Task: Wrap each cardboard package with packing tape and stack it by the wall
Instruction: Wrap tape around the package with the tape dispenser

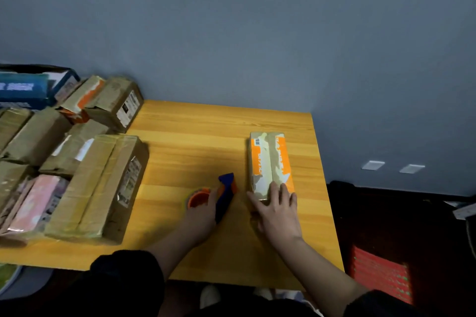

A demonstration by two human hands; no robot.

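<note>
A long cardboard package [269, 162] with orange print lies on the wooden table [195, 136], pointing away from me. My right hand [277, 210] rests flat on its near end, fingers spread over the top. My left hand [203, 213] grips a tape dispenser [225, 193] with a blue and orange body and an orange-cored tape roll [198, 197], just left of the package. A clear strip of tape seems to run from the dispenser toward the package's near end; I cannot tell for sure.
Several taped cardboard packages [98, 183] are piled on the table's left side, reaching back to the grey-blue wall [257, 33]. A blue box [23, 90] sits at the far left. Dark floor and a red object [381, 273] lie right of the table.
</note>
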